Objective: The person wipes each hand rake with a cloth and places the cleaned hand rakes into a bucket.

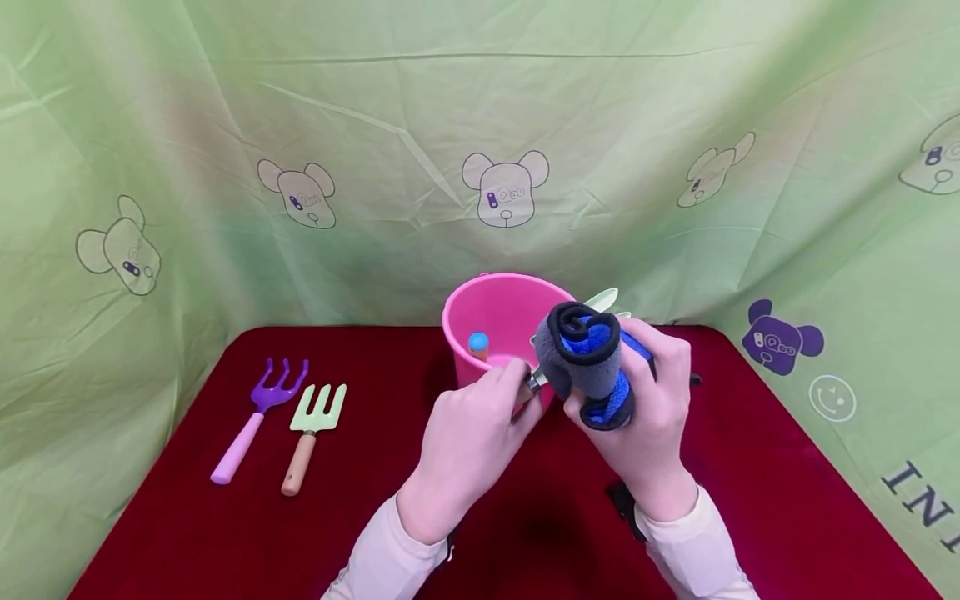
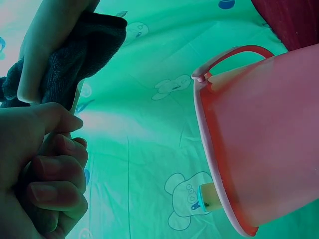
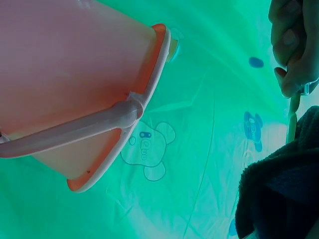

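My left hand (image 1: 472, 442) grips the handle of a light green garden tool (image 1: 602, 300) by its metal collar, fingers curled round it. A blue and grey cloth (image 1: 585, 358) with black edging is bunched over the tool's head, and my right hand (image 1: 648, 408) holds it there. Only pale green tips show past the cloth, so I cannot tell the tool's exact kind. Both hands are in front of a pink bucket (image 1: 457, 321), above the table. In the left wrist view the curled left fingers (image 2: 57, 194) are close to the dark-looking cloth (image 2: 87, 55).
Inside the bucket, a blue-ended handle (image 1: 477, 342) leans near the rim. A purple hand fork (image 1: 277, 392) with a pink grip and a light green hand fork (image 1: 318, 412) with a wooden handle lie on the red tablecloth (image 1: 187, 517) at left. Green printed curtains (image 1: 390, 108) surround the table.
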Available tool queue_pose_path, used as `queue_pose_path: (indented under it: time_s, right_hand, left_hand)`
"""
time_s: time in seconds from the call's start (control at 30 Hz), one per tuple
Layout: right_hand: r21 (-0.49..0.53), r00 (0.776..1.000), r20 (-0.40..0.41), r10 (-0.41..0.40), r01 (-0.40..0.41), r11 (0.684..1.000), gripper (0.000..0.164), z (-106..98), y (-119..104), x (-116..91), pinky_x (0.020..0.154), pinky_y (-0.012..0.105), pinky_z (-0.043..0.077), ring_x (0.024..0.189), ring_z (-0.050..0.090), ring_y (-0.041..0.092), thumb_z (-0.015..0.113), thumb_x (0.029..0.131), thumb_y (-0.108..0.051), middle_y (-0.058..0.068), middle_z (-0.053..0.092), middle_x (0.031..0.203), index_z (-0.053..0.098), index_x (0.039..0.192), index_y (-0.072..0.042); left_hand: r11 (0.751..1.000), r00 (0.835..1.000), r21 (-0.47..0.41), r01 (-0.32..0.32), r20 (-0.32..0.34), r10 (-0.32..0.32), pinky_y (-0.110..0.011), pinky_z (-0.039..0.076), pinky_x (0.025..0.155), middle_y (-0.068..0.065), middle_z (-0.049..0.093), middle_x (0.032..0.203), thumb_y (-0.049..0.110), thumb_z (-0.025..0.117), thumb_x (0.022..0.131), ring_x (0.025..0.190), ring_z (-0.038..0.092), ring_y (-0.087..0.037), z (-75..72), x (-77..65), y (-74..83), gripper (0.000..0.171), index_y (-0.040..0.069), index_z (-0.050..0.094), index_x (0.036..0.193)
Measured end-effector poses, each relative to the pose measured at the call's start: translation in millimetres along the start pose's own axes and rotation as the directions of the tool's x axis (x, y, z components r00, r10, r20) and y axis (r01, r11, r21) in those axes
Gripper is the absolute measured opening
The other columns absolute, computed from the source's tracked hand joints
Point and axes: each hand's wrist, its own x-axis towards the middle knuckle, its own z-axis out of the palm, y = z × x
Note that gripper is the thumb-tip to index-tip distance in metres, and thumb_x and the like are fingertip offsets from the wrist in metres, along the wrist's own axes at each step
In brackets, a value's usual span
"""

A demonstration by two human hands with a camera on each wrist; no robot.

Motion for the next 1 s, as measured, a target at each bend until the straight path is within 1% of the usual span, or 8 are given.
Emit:
queue_pose_path:
  time_s: [0.17,0.27,0.37,0.43,0.57,0.8,0.87,1.0]
  right_hand:
    - [-0.011,1.0,-0.006,0.027,-0.027,1.0,0.06,-2,2,0,0.069,0.053,0.042,0.09,0.052,0.046,0.069,0.081,-0.048,0.036,0.059,0.098,0.067,0.093,0.011]
    - [-0.03,0.998,-0.027,0.053,-0.054,0.998,0.051,-4,5,2,0.07,0.05,0.042,0.089,0.052,0.046,0.069,0.08,-0.039,0.035,0.059,0.098,0.066,0.092,0.011]
    - [-0.056,0.996,-0.043,0.083,-0.085,0.995,0.041,-6,8,4,0.074,0.045,0.042,0.09,0.052,0.045,0.067,0.074,-0.026,0.035,0.059,0.098,0.066,0.091,0.011]
    - [-0.066,0.994,-0.049,0.097,-0.1,0.993,0.039,-7,9,5,0.076,0.043,0.042,0.091,0.052,0.045,0.066,0.07,-0.022,0.035,0.059,0.099,0.066,0.091,0.011]
    - [-0.08,0.992,-0.072,0.108,-0.114,0.99,0.04,-8,11,6,0.077,0.043,0.043,0.092,0.053,0.045,0.066,0.069,-0.023,0.035,0.059,0.098,0.066,0.091,0.01]
    - [-0.087,0.987,-0.096,0.132,-0.141,0.986,0.043,-10,12,10,0.081,0.042,0.043,0.095,0.053,0.044,0.068,0.07,-0.027,0.036,0.058,0.098,0.066,0.091,0.01]
    - [-0.088,0.985,-0.096,0.141,-0.15,0.985,0.044,-11,13,12,0.082,0.042,0.042,0.096,0.053,0.044,0.069,0.07,-0.028,0.037,0.058,0.099,0.067,0.092,0.01]
    - [-0.098,0.982,-0.1,0.159,-0.169,0.981,0.044,-15,17,12,0.083,0.04,0.042,0.098,0.052,0.043,0.071,0.068,-0.027,0.037,0.058,0.1,0.067,0.092,0.011]
  left_hand:
    - [1.0,1.0,0.004,-0.007,-0.017,0.007,-0.019,0.03,0.031,0.006,0.049,0.052,0.022,0.072,0.081,0.04,0.035,-0.006,0.6,0.3,0.1,0.023,0.013,0.052,0.076]
    - [1.0,0.999,-0.012,-0.005,-0.039,0.004,-0.019,0.027,0.032,0.006,0.047,0.049,0.02,0.071,0.08,0.04,0.032,-0.006,1.2,0.2,0.3,0.024,0.013,0.049,0.073]
    - [1.0,0.999,-0.025,-0.004,-0.051,0.002,-0.017,0.021,0.034,0.006,0.042,0.047,0.016,0.069,0.078,0.041,0.026,-0.007,1.6,0.0,0.3,0.024,0.014,0.046,0.07]
    - [1.0,0.999,-0.025,-0.004,-0.053,0.002,-0.016,0.017,0.036,0.005,0.04,0.046,0.014,0.068,0.078,0.042,0.023,-0.007,1.7,-0.1,0.3,0.024,0.014,0.045,0.069]
    - [1.0,0.999,-0.015,0.0,-0.049,0.0,-0.016,0.015,0.037,0.006,0.04,0.046,0.013,0.067,0.078,0.042,0.022,-0.007,1.6,-0.5,0.0,0.024,0.014,0.045,0.068]
    - [0.999,0.999,-0.039,0.002,-0.037,-0.003,-0.015,0.014,0.039,0.007,0.04,0.048,0.017,0.07,0.079,0.043,0.021,-0.006,-0.4,-0.9,-0.2,0.026,0.014,0.046,0.069]
    - [0.999,0.999,-0.043,0.004,-0.034,-0.005,-0.015,0.016,0.038,0.006,0.04,0.05,0.017,0.07,0.079,0.044,0.022,-0.006,-1.2,-0.6,-0.5,0.026,0.014,0.046,0.069]
    - [0.999,1.0,-0.039,0.017,-0.019,-0.018,-0.015,0.022,0.035,0.005,0.048,0.06,0.018,0.07,0.08,0.044,0.029,-0.005,-2.3,-0.2,-0.9,0.02,0.013,0.052,0.073]
